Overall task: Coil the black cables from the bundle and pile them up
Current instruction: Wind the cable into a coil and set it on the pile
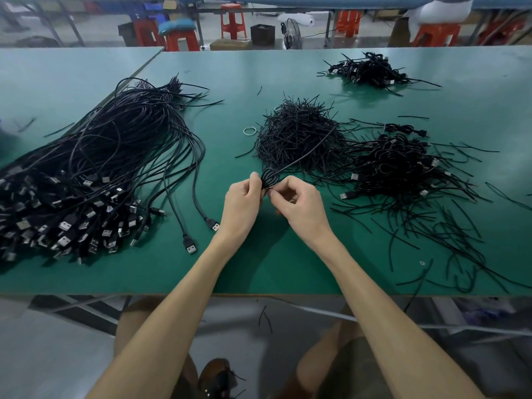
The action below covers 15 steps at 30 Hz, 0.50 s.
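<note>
A big bundle of long black USB cables (95, 168) lies on the left of the green table (259, 269), its plugs fanned toward me. Both hands meet over the table's middle around one small coiled black cable (269, 179). My left hand (243, 201) grips the coil from the left. My right hand (296, 201) pinches it from the right with fingers curled. A loose tail of that cable runs up and right over a heap of short black ties (299, 136). A pile of coiled cables (400, 165) sits to the right.
A second, smaller pile of coiled cables (371, 70) lies at the far right back. A rubber band (250, 131) rests left of the tie heap. Stray ties (446, 240) are scattered over the right front. Red stools (233, 21) stand beyond the table's far edge.
</note>
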Available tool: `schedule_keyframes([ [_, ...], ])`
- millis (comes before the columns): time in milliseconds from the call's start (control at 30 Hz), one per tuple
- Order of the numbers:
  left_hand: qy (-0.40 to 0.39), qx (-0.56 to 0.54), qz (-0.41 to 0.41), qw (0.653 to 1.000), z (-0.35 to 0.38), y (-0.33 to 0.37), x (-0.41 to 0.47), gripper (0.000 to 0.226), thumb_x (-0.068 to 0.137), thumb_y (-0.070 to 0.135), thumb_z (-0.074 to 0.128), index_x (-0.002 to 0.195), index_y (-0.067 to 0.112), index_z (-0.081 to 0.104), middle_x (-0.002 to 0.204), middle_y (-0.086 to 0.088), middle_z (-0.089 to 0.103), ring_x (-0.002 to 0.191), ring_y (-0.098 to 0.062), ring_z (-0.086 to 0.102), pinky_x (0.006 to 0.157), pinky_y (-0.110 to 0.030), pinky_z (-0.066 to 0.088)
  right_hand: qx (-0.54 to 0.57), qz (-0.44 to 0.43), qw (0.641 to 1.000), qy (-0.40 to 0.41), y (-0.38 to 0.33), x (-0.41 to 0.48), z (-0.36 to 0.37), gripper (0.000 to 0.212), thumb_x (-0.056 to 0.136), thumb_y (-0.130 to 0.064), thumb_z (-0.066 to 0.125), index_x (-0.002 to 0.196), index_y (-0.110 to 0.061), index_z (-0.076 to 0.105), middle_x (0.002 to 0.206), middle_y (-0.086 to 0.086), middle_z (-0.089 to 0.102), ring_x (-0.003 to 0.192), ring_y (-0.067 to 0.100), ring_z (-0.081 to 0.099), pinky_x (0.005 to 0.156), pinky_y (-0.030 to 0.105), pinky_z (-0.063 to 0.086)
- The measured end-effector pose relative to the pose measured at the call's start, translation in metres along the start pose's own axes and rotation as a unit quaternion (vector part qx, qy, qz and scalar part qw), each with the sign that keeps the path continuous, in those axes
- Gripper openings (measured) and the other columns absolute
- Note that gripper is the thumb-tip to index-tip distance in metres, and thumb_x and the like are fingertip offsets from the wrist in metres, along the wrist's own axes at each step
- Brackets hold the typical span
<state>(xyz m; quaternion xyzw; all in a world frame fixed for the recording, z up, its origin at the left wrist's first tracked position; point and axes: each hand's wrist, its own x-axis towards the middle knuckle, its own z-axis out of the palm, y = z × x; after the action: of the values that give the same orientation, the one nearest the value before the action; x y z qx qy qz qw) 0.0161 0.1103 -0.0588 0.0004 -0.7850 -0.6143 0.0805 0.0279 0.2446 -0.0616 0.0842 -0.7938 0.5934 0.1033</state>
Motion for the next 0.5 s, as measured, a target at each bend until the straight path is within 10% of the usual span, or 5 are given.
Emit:
schedule_keyframes([
  [167,-0.022,0.020,0.002,1.000,0.0016,0.0016,-0.0009,0.055,0.107,0.036,0.039,0.052,0.030,0.043,0.049,0.010,0.046,0.049,-0.010,0.037,0.055,-0.030,0.032,-0.007,-0.002,0.999,0.038,0.0022,0.0006,-0.0014,0.011,0.087,-0.013,0.072,0.078,-0.013,0.066,0.070,-0.003,0.068,0.064,0.015,0.062,0.064,0.026,0.050],
  [500,-0.081,-0.047,0.022,0.995,-0.0073,0.0005,-0.0062,0.026,0.107,0.007,0.034,0.106,0.008,0.060,0.080,-0.004,0.073,0.055,-0.025,0.066,0.039,-0.026,0.037,0.024,0.018,0.996,0.083,0.0032,0.0010,-0.0041,0.013,0.088,-0.011,0.068,0.076,-0.012,0.063,0.068,-0.003,0.070,0.059,0.009,0.059,0.062,0.032,0.050],
])
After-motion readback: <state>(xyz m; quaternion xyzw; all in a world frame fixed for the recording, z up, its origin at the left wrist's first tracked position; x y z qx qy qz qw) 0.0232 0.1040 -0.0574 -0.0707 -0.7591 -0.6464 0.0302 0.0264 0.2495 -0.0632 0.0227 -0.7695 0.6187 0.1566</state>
